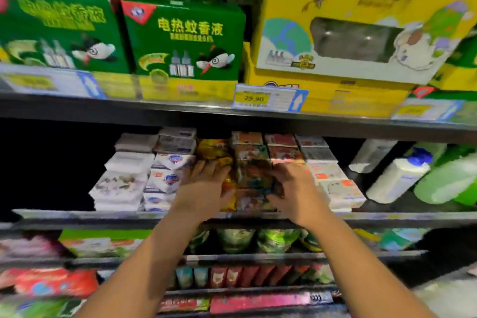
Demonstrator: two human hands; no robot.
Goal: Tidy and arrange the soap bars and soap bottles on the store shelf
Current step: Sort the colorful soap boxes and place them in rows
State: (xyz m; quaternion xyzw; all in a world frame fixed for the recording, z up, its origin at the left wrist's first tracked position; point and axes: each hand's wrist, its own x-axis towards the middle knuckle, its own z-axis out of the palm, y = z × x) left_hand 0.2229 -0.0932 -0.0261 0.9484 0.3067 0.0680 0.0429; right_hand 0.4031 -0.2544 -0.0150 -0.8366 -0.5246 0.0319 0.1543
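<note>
Two hands, left hand [206, 183] and right hand [294, 186], are clamping the soap bars [254, 175] between them, apparently squaring the stack.

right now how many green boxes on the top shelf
2: one green box at the far left, the other green box beside it, nearer the middle. Something green at the right edge may be a third.

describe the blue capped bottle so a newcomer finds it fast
Take the middle shelf, below the 29.90 price tag. Right of the stacked soap bars is a white bottle; it alone has a blue cap, unlike the green bottle beside it.
</note>
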